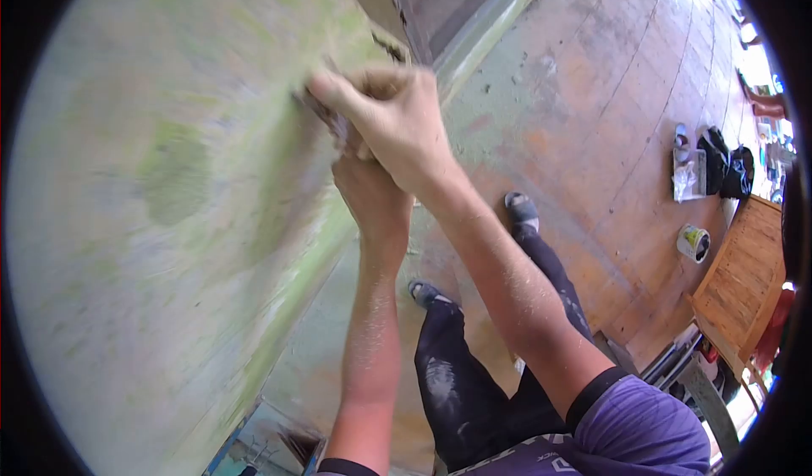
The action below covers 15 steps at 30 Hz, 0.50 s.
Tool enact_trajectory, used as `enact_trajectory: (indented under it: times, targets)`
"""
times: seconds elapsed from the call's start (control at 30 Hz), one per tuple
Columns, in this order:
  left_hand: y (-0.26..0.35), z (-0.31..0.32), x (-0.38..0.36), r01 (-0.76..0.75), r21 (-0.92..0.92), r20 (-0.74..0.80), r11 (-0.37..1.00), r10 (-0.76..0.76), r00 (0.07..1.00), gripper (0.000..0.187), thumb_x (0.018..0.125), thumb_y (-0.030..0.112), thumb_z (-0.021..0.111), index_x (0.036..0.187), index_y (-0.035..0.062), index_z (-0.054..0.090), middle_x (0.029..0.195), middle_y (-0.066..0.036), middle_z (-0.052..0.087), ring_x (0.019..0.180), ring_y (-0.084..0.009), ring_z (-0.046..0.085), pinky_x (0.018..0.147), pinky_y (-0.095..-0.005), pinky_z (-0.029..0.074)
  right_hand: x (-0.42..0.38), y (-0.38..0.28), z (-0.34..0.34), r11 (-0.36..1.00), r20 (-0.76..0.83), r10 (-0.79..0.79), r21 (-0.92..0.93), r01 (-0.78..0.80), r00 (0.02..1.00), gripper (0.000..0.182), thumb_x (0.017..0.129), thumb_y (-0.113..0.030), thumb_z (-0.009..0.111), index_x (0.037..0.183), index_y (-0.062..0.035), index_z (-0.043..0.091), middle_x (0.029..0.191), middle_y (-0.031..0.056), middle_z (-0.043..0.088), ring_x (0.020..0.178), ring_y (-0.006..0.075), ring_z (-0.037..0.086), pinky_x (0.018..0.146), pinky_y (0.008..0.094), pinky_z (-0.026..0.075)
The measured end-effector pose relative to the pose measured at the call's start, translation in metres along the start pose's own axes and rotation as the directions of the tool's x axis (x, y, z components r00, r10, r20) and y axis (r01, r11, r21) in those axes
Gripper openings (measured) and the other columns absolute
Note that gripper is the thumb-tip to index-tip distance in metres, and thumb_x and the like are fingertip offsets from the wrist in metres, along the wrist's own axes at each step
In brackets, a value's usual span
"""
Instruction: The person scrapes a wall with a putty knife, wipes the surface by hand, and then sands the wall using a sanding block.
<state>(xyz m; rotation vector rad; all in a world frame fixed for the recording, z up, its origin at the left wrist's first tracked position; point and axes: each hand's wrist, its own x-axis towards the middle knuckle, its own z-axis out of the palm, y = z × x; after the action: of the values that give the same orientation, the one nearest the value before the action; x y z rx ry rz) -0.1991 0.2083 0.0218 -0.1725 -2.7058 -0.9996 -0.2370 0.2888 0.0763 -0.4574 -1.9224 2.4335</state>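
Both my hands are together close to a patchy green and whitish wall point(178, 307). My right hand point(397, 125) is closed, its thumb pressed along a thin flat piece point(326, 116) with a dark edge, too blurred to name. Just below it, and touching it, my left hand point(375, 197) is closed too. Its fingers are mostly hidden, so what it grips cannot be made out. The dark edge lies at the wall surface or very near it. Beyond my hands, a jagged crack point(389, 49) runs by the wall's corner. Pale dust covers both forearms.
The worn floor point(584, 180) carries small crumbs of debris. To the right stand a white bucket point(694, 243), a grey tray point(689, 176), black bags point(727, 167) and a wooden cabinet point(744, 256). A blue-edged box point(262, 442) is at the bottom. Another person's legs point(768, 105) show far right.
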Motion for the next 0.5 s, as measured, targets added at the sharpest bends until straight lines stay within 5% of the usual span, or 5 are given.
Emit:
enact_trajectory:
  times: [0.1,0.17,0.27,0.37,0.5]
  targets:
    - [-0.011,0.005,-0.02,0.097,-0.01,0.051,0.995,-0.097,0.994,0.02,0.077,0.015,0.075,0.083,-0.0005,0.064,0.077,-0.019,0.07,0.076,-0.0355,0.07,0.06,-0.0443,0.049,-0.002,0.031,0.0,0.993,0.076,0.114,-0.001,-0.114,0.991,0.036,0.084,-0.03,0.074,0.063,-0.0014,0.068,0.053,0.0017,0.06,0.053,0.0057,0.055,0.051,0.0267,0.042]
    - [0.014,-0.025,-0.007,0.166,-0.016,0.001,0.986,-0.166,0.986,0.021,0.077,0.015,0.076,0.083,-0.0012,0.064,0.078,-0.021,0.069,0.076,-0.0367,0.069,0.06,-0.0451,0.049,-0.014,-0.017,0.009,0.982,0.134,0.124,0.127,-0.141,0.983,0.034,0.084,-0.03,0.074,0.068,-0.0006,0.069,0.055,0.0028,0.061,0.054,0.0066,0.056,0.051,0.0269,0.042]
    - [0.055,-0.077,0.017,0.238,-0.155,-0.059,0.959,-0.249,0.967,0.022,0.078,0.016,0.075,0.083,-0.0025,0.064,0.078,-0.023,0.068,0.077,-0.0385,0.069,0.06,-0.0456,0.049,-0.023,-0.1,0.037,0.981,0.171,-0.188,0.081,0.176,0.967,0.039,0.092,-0.029,0.072,0.066,0.0004,0.066,0.055,-0.0023,0.057,0.051,0.0042,0.055,0.047,0.0224,0.042]
    - [0.043,-0.076,0.029,0.199,-0.163,-0.182,0.966,-0.227,0.957,0.029,0.083,0.022,0.071,0.092,-0.0042,0.063,0.08,-0.025,0.068,0.08,-0.0426,0.069,0.063,-0.0489,0.052,-0.04,-0.137,0.044,0.92,0.045,-0.332,-0.205,0.334,0.942,0.042,0.091,-0.03,0.071,0.063,0.0014,0.063,0.055,-0.0006,0.057,0.052,0.0064,0.057,0.049,0.0232,0.043]
    - [0.06,-0.087,-0.014,0.426,0.281,0.163,0.86,-0.481,0.862,0.036,0.083,0.033,0.069,0.094,-0.0005,0.068,0.084,-0.027,0.069,0.086,-0.0432,0.069,0.076,-0.0547,0.054,-0.054,-0.108,0.036,0.974,0.136,0.146,-0.194,-0.118,0.98,0.042,0.092,-0.031,0.071,0.066,0.0017,0.066,0.057,0.0016,0.059,0.053,0.0072,0.056,0.049,0.0248,0.044]
